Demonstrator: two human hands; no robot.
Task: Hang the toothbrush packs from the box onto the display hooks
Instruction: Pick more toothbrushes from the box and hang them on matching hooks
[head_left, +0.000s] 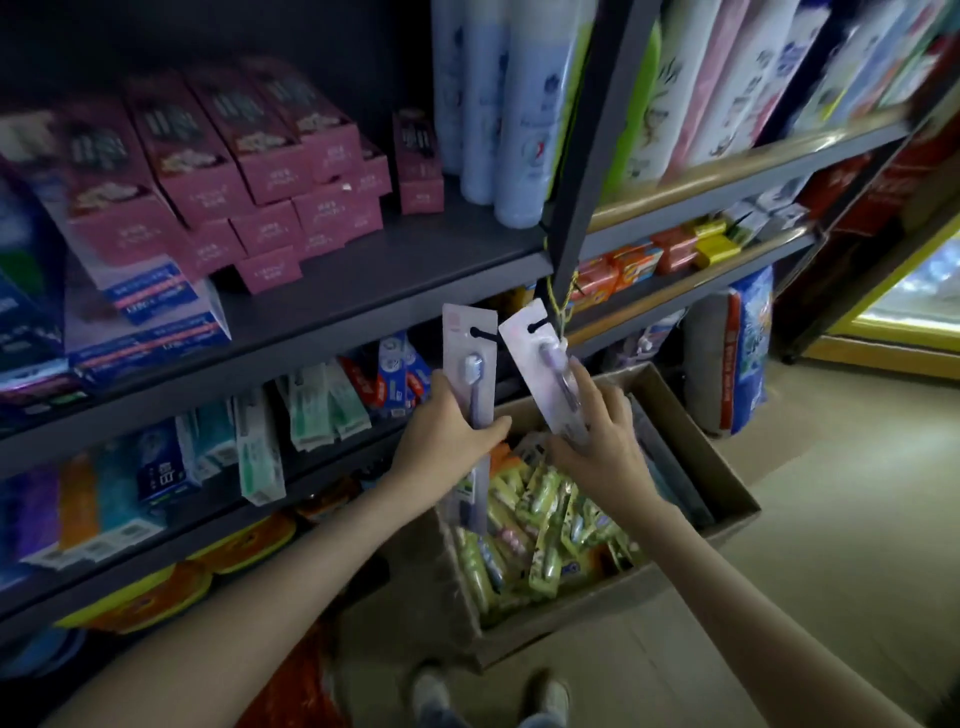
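Observation:
My left hand (447, 434) grips a pale purple toothbrush pack (469, 343), held upright above the box. My right hand (597, 434) holds a second pale toothbrush pack (535, 358), tilted with its top to the left. Each pack has a dark hanging slot at the top. The tops of both packs are just below a shelf edge, next to a dark upright post (587, 156) with yellow cord (558, 299) tied to it. I cannot make out a display hook. On the floor below stands an open cardboard box (727, 483) with several green and yellow toothbrush packs (545, 535).
Dark shelves (363, 280) on the left hold pink boxes (249, 156) and toothpaste boxes (218, 441). Tall bottles (498, 104) stand on the upper shelf. A blue and white bag (743, 353) stands on the floor right of the box. My shoes (488, 696) are near the box's front.

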